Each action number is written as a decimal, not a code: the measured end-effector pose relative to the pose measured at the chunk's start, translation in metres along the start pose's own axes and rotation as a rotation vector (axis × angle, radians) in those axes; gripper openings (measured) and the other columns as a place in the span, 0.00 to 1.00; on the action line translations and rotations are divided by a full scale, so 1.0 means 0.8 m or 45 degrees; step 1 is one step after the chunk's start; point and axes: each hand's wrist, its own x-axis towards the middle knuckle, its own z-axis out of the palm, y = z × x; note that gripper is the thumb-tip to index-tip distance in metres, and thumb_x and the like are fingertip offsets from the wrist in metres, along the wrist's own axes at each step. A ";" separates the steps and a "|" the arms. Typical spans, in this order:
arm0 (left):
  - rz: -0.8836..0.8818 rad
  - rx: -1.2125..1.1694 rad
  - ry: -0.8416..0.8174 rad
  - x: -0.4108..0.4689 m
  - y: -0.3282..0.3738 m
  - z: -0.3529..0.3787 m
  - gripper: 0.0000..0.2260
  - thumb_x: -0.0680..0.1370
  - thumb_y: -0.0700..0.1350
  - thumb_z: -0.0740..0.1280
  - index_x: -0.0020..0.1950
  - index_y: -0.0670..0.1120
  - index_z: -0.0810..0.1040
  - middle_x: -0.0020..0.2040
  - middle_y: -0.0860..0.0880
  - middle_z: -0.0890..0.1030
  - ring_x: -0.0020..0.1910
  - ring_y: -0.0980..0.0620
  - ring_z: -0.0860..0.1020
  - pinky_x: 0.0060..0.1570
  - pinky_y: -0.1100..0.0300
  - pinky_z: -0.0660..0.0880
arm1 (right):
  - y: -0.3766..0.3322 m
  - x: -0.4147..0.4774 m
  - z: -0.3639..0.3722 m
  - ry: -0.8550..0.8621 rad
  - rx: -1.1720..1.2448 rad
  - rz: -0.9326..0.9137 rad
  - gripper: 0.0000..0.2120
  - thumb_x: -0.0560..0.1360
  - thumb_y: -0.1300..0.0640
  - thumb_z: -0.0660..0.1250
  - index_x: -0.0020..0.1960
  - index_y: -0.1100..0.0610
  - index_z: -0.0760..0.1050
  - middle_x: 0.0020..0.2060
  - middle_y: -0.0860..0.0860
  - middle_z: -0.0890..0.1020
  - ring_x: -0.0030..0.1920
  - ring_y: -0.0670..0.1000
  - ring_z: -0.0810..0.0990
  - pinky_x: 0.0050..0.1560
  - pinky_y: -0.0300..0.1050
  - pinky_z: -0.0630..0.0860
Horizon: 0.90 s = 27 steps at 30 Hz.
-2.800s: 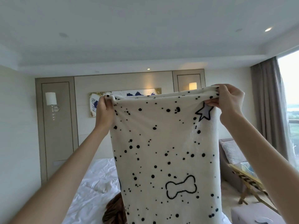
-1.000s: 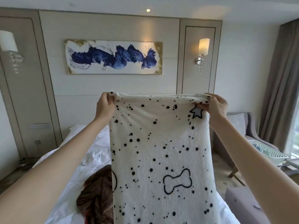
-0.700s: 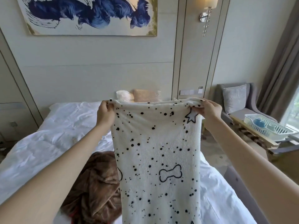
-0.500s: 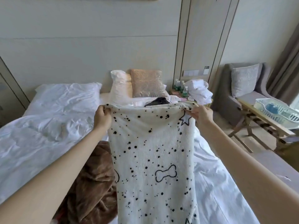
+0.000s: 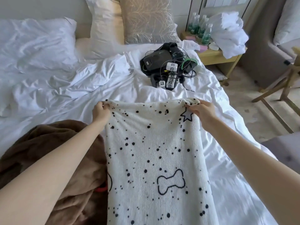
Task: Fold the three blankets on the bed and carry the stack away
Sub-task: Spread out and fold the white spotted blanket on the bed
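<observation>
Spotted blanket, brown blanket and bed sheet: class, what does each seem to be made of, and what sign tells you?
Spotted blanket: likely plush fleece, matte; nubbly pile shows.
Brown blanket: probably velvety fleece; soft sheen on folds.
Bed sheet: looks like thin woven cotton; sharp fine creases.

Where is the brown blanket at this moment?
In the head view the brown blanket lies crumpled at the lower left on the white bed, beside the left edge of the spotted white blanket.
</observation>
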 end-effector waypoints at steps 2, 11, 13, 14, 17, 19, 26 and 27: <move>-0.058 0.028 -0.007 0.017 -0.032 0.040 0.14 0.84 0.46 0.54 0.63 0.40 0.73 0.60 0.42 0.76 0.52 0.46 0.74 0.47 0.54 0.69 | 0.045 0.030 0.007 -0.031 -0.029 0.089 0.18 0.71 0.74 0.62 0.58 0.65 0.79 0.48 0.58 0.84 0.47 0.52 0.85 0.44 0.38 0.80; -0.351 -0.218 -0.114 -0.002 -0.080 0.074 0.17 0.75 0.53 0.66 0.57 0.43 0.75 0.53 0.44 0.80 0.52 0.43 0.79 0.53 0.48 0.76 | 0.131 0.050 0.006 0.034 -0.166 0.201 0.31 0.73 0.71 0.64 0.73 0.55 0.62 0.58 0.55 0.80 0.53 0.52 0.81 0.55 0.47 0.79; -0.126 -0.136 -0.068 -0.046 -0.076 0.058 0.08 0.75 0.48 0.66 0.44 0.44 0.71 0.44 0.45 0.76 0.43 0.47 0.75 0.44 0.52 0.73 | 0.127 0.008 -0.005 0.034 -0.391 0.044 0.27 0.74 0.70 0.63 0.71 0.56 0.65 0.60 0.54 0.77 0.57 0.52 0.78 0.50 0.43 0.78; -0.044 -0.092 -0.087 -0.073 -0.081 0.051 0.07 0.75 0.45 0.65 0.42 0.42 0.70 0.42 0.44 0.74 0.40 0.47 0.73 0.41 0.52 0.71 | 0.128 -0.019 -0.011 0.025 -0.474 -0.028 0.26 0.74 0.70 0.63 0.70 0.57 0.66 0.61 0.54 0.76 0.59 0.52 0.76 0.52 0.44 0.77; -0.056 -0.025 -0.195 -0.176 -0.110 0.024 0.13 0.76 0.41 0.65 0.61 0.42 0.73 0.56 0.44 0.77 0.54 0.47 0.76 0.57 0.50 0.74 | 0.147 -0.120 -0.036 0.021 -0.782 -0.145 0.27 0.73 0.68 0.67 0.70 0.56 0.67 0.66 0.53 0.70 0.63 0.49 0.70 0.63 0.44 0.68; -0.107 -0.021 -0.239 -0.256 -0.134 0.003 0.20 0.77 0.41 0.65 0.69 0.44 0.69 0.65 0.47 0.74 0.63 0.48 0.73 0.64 0.51 0.71 | 0.170 -0.197 -0.060 0.016 -0.922 -0.114 0.29 0.73 0.63 0.70 0.71 0.56 0.65 0.68 0.53 0.66 0.63 0.48 0.66 0.61 0.43 0.64; -0.414 -0.043 -0.381 -0.501 -0.233 -0.075 0.19 0.77 0.46 0.69 0.65 0.46 0.68 0.58 0.49 0.77 0.53 0.51 0.79 0.42 0.62 0.74 | 0.277 -0.469 -0.159 0.025 -0.716 0.454 0.30 0.71 0.57 0.75 0.67 0.58 0.64 0.54 0.51 0.76 0.46 0.47 0.77 0.43 0.47 0.78; -0.483 -0.065 -0.397 -0.529 -0.245 -0.087 0.18 0.77 0.46 0.69 0.64 0.46 0.69 0.56 0.49 0.78 0.48 0.55 0.78 0.38 0.64 0.72 | 0.290 -0.505 -0.171 0.039 -0.735 0.488 0.29 0.70 0.57 0.75 0.66 0.58 0.66 0.49 0.48 0.76 0.43 0.45 0.76 0.37 0.44 0.76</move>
